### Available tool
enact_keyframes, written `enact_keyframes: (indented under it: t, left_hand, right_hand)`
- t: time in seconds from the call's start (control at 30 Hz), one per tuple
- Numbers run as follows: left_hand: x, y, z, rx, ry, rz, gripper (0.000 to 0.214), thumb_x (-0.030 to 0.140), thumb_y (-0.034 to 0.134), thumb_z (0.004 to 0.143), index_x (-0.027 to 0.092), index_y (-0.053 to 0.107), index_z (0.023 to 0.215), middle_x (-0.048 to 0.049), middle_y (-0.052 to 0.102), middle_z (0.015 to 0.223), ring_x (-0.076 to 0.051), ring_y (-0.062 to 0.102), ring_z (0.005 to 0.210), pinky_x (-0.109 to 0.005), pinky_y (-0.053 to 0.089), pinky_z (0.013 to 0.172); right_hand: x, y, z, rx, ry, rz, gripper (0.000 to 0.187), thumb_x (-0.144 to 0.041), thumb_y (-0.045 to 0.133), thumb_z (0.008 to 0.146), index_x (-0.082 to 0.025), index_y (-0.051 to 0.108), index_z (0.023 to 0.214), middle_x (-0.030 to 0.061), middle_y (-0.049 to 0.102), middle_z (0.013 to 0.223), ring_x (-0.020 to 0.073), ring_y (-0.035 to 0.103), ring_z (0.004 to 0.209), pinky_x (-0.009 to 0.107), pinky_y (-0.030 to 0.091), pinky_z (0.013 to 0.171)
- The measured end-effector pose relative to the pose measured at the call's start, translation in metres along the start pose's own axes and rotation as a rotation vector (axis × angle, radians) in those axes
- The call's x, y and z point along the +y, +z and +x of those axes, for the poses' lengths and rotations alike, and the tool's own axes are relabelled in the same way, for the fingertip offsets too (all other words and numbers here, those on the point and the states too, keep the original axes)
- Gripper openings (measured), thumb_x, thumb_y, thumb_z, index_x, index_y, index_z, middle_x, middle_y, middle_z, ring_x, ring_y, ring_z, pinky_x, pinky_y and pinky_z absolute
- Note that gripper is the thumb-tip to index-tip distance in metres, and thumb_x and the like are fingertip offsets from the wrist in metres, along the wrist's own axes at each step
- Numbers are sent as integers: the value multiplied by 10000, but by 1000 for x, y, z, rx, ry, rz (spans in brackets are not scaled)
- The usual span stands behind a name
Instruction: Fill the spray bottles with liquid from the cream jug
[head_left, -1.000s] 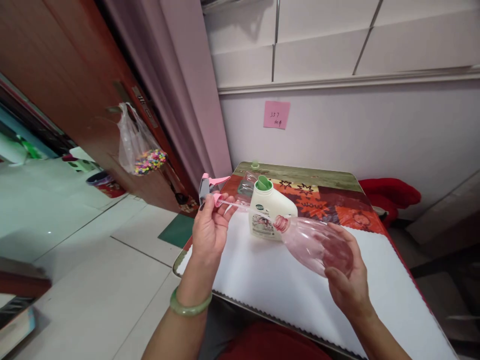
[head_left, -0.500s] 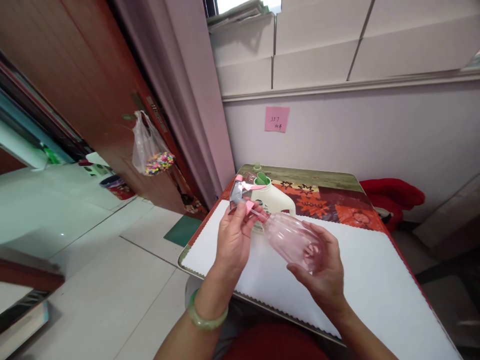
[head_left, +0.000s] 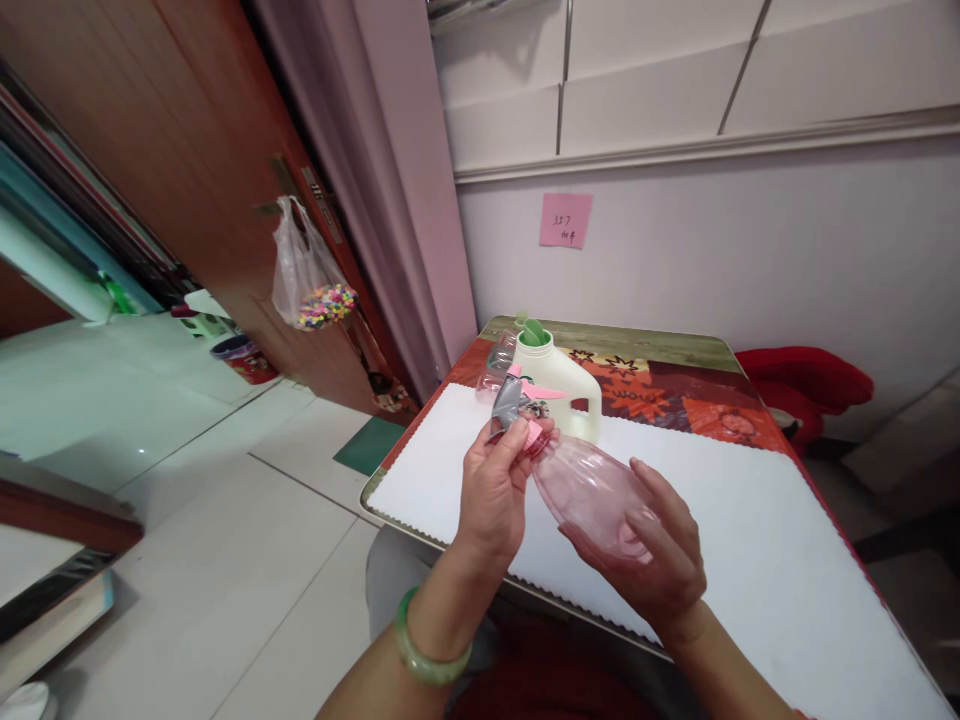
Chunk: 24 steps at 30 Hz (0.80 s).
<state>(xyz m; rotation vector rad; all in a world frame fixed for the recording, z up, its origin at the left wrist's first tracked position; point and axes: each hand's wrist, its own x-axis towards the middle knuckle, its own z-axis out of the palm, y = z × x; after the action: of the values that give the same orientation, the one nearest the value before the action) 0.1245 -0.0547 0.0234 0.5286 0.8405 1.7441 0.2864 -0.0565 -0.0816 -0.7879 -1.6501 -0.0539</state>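
My right hand wraps around the base of a clear pink spray bottle, which lies tilted with its neck pointing up and left. My left hand pinches the pink and grey spray head, which now sits at the bottle's neck. I cannot tell whether it is screwed on. Just behind them a white detergent jug with a green spout stands upright on the white mat. A green bangle circles my left wrist.
The small table carries an orange patterned cloth under the white mat. A clear cup stands left of the jug. A red cushion lies to the right. On the left, a plastic bag hangs from a brown door.
The spray head, held apart with its tube drawn out a second ago, has been brought down into the bottle's neck. Both hands came closer together.
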Motion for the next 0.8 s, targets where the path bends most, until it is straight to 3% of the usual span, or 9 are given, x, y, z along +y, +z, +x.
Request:
enact_keyframes:
  t: [0.1,0.2,0.3,0.37,0.43,0.53,0.63,0.7,0.8]
  left_hand:
    - [-4,-1,-1,-27,59,3,161,284,762,814,167,730,921,-47,755,895,-210,729,900,-407,510,984]
    - [-4,-6,-1,-185,36,9,215,320,749,829,155,736,966,-77,760,945,-249,719,998,-444,467,1056]
    - [-2,-12,2,-314,-6,-12,278,393,759,815,162,741,969,-72,751,911,-286,717,1016,-478,453,1072]
    - [-2,-14,4,-307,28,-16,283,416,761,809,163,747,934,-61,736,875,-278,722,976,-479,459,1069]
    - [-2,-15,5,-255,87,-12,265,403,759,815,160,750,918,-58,729,874,-251,721,929,-473,469,1063]
    - [-3,-14,7,-177,165,-16,205,352,757,824,170,755,917,-46,727,893,-213,713,879,-463,485,1052]
    - [-3,-14,8,-142,192,-7,180,330,764,821,178,759,918,-43,735,936,-204,714,902,-438,475,1064]
    - [-2,-17,8,-168,151,21,219,358,782,803,169,759,911,-53,740,929,-222,718,931,-436,454,1080]
    - [0,-23,9,-269,43,43,317,439,796,773,156,753,911,-63,727,843,-268,720,945,-476,436,1086]
  right_hand:
    - [-5,-3,-1,0,145,58,659,-324,927,591,-351,563,1140,76,604,1360,367,600,1245,612,531,997]
    - [-24,-10,18,-65,695,468,714,-540,855,649,-280,578,1254,137,661,1284,359,676,1119,523,616,843]
    - [-41,-17,41,-466,1403,1069,838,-850,461,790,-151,631,1219,211,734,1063,283,745,781,324,581,487]
    - [-47,-18,47,-707,1635,1315,1038,-944,238,759,-104,637,1220,256,725,1057,272,741,737,279,537,426]
    - [-47,-15,41,-663,1542,1328,1043,-955,287,735,-159,547,1358,255,658,1253,313,739,906,322,585,495]
    - [-40,-5,21,-323,1024,885,1123,-778,750,611,-325,275,1522,188,395,1553,386,576,1265,485,632,739]
    - [-31,4,7,-166,537,397,1067,-455,938,543,-323,384,1445,165,425,1516,403,474,1358,596,530,982]
    - [-30,5,7,-189,494,339,854,-404,905,601,-290,498,1344,151,548,1390,386,538,1291,582,496,1029]
    - [-38,2,14,-344,886,749,720,-559,787,696,-254,536,1298,135,649,1251,327,678,1056,470,574,878]
